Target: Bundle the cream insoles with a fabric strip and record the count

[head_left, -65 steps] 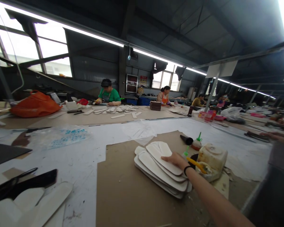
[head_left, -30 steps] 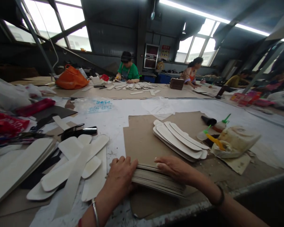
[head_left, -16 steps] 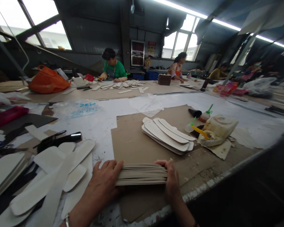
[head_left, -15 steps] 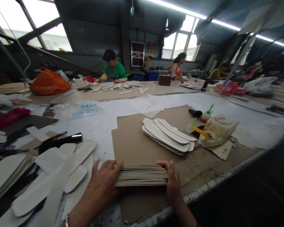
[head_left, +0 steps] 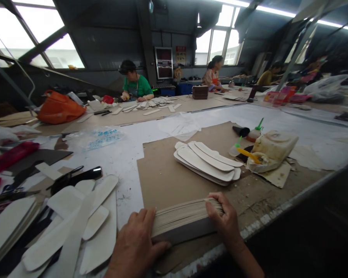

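A thick stack of pale flat strips [head_left: 185, 218], edges up, stands between my hands near the table's front edge. At its left end my left hand [head_left: 139, 235] is closed round it, thumb along the near side. My right hand [head_left: 224, 216] grips the other end, fingers over the top corner. The near face of the stack looks grey. Just beyond it, a fanned pile of white curved pieces [head_left: 205, 162] lies on brown card [head_left: 156, 170]. More white rounded pieces [head_left: 69, 227] lie crossed over one another to the left of my left hand.
To the right stand a cut-open, stained plastic container [head_left: 274, 150] with a yellow handle in it, and small green-tipped bottles [head_left: 255, 133]. An orange bag [head_left: 59, 107] sits at the back left. A person in green [head_left: 137, 87] works across the table.
The stack has tilted, showing its near face, and its right end has risen slightly. Both hands have shifted right with it, and the right thumb now presses on the near side.
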### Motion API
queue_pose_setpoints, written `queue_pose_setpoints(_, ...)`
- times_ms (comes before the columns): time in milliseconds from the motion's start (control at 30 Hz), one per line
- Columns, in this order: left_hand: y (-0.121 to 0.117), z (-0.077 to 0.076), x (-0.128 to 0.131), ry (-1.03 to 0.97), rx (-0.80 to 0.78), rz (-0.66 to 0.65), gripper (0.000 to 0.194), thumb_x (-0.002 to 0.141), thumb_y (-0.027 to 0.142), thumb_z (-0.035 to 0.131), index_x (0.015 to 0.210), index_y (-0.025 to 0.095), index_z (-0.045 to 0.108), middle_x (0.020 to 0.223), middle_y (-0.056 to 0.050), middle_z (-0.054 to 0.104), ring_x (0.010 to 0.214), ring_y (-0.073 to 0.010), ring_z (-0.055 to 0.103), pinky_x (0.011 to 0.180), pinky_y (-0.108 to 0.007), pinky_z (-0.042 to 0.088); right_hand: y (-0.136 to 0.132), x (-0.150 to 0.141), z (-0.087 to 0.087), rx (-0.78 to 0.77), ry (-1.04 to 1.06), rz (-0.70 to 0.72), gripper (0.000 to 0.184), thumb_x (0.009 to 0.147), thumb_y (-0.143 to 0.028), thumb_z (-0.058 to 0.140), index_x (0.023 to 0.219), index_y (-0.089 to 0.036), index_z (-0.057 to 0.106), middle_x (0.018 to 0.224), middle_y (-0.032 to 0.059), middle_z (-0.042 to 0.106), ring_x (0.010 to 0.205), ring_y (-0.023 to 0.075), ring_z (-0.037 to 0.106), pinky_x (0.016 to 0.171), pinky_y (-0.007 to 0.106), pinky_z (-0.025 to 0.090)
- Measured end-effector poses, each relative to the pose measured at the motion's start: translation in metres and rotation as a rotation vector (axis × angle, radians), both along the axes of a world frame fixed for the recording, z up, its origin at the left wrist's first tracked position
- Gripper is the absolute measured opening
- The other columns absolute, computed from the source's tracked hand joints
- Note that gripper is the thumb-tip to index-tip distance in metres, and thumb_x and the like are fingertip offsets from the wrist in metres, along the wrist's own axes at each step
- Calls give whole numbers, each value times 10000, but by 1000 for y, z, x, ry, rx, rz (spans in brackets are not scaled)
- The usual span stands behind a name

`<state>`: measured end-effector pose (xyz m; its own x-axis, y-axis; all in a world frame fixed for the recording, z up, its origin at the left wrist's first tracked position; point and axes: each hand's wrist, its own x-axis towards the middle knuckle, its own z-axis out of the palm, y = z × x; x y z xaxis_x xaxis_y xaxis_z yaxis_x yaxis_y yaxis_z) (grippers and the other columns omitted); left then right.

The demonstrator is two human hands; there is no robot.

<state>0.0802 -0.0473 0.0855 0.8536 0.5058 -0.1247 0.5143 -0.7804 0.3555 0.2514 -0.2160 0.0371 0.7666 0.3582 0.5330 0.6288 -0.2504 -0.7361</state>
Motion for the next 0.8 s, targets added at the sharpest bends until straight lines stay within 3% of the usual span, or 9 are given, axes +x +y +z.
queue_pose_setpoints(100,3,-21,-13,-243,76,-90,659,618,297,708,1217,193,454,1215,-85,504,1156,-281,416,1053,-491,239,-13,3,-2,-44,2,25,174,799,-372,507,793,-202,544,708,8,565,679,167,550,646,256,435)
queue_pose_setpoints(233,12,-49,-24,-535,-21,-98,599,706,324,667,1222,242,374,1257,-55,440,1165,-226,423,990,-331,373,-11,-7,-1,-6,131,31,226,833,-406,458,797,-199,542,724,9,570,699,168,549,655,253,420)
queue_pose_setpoints(333,8,-59,-27,-661,22,-65,393,833,402,530,1162,236,394,1128,-53,494,1072,-204,475,940,-306,391,-5,-16,2,104,219,4,296,880,-414,364,794,-193,542,726,20,582,707,173,556,642,253,424)
queue_pose_setpoints(400,6,-59,-30,-655,89,-75,438,834,477,502,1161,210,388,1108,-78,495,1044,-218,481,912,-324,397,-2,-19,4,155,223,-3,316,886,-412,346,777,-190,542,708,24,580,687,172,554,619,252,425)
queue_pose_setpoints(500,7,-48,-31,-488,236,-144,657,685,605,620,1119,153,423,1106,-136,518,1067,-289,467,957,-427,346,-2,-19,3,154,211,33,330,897,-400,321,742,-194,528,666,14,551,644,161,535,595,251,415)
queue_pose_setpoints(567,5,-34,-22,-325,330,-203,769,571,633,696,1107,132,468,1136,-164,539,1131,-353,428,1019,-536,227,-2,-20,1,140,209,72,339,904,-397,303,737,-195,519,653,8,533,621,153,522,581,251,408)
queue_pose_setpoints(667,-11,-7,2,-81,295,-218,926,541,565,744,1274,127,387,1273,-160,483,1216,-365,364,1041,-574,173,-1,-24,-3,145,221,112,356,911,-410,286,755,-190,520,640,5,524,603,149,518,567,253,407)
queue_pose_setpoints(700,-18,1,11,3,241,-207,910,560,491,757,1296,130,364,1282,-153,478,1197,-346,394,1022,-539,246,-2,-25,-4,144,222,122,367,913,-418,278,763,-188,522,636,6,526,598,149,519,561,254,409)
queue_pose_setpoints(800,-39,16,30,190,133,-185,475,687,270,648,1125,158,502,1058,-103,596,975,-270,552,834,-398,433,-12,-27,-6,129,182,127,395,913,-450,266,894,-172,547,772,45,583,722,175,564,638,278,449)
